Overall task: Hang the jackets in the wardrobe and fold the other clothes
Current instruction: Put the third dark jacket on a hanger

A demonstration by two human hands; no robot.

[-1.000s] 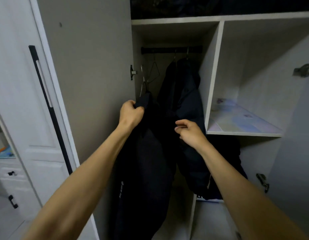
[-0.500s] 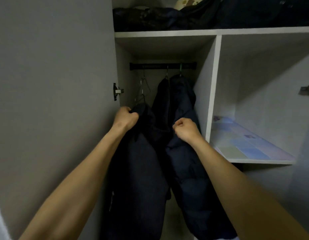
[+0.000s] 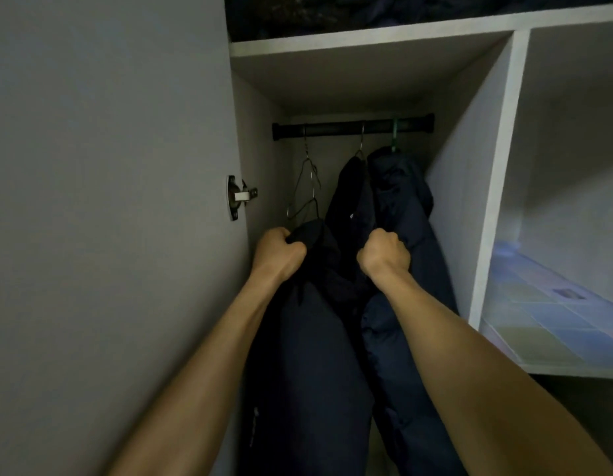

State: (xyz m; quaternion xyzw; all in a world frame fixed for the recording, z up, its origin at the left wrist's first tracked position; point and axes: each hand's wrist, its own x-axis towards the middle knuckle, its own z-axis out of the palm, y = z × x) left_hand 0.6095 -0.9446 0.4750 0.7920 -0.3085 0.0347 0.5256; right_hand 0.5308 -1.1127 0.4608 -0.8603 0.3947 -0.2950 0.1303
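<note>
I hold a dark navy jacket (image 3: 308, 365) up inside the wardrobe's narrow hanging bay. My left hand (image 3: 279, 250) grips its left shoulder and my right hand (image 3: 384, 254) grips its right shoulder, both fists curled tight in the fabric. A black rail (image 3: 332, 129) crosses the bay above. From it hang an empty wire hanger (image 3: 306, 190), a dark jacket on a metal hanger (image 3: 353, 197) and a puffy navy jacket (image 3: 401, 197) on a green hanger. Whether a hanger is inside the held jacket is hidden.
The open wardrobe door (image 3: 109, 218) with its hinge (image 3: 238, 197) fills the left. A white divider (image 3: 483, 201) separates the bay from a shelf with patterned liner (image 3: 556, 324) on the right. Dark bundled items (image 3: 332, 15) lie on the top shelf.
Both hands have carried the jacket upward and deeper into the bay. My right hand went from loosely touching the fabric to a tight fist on it. The view has moved closer.
</note>
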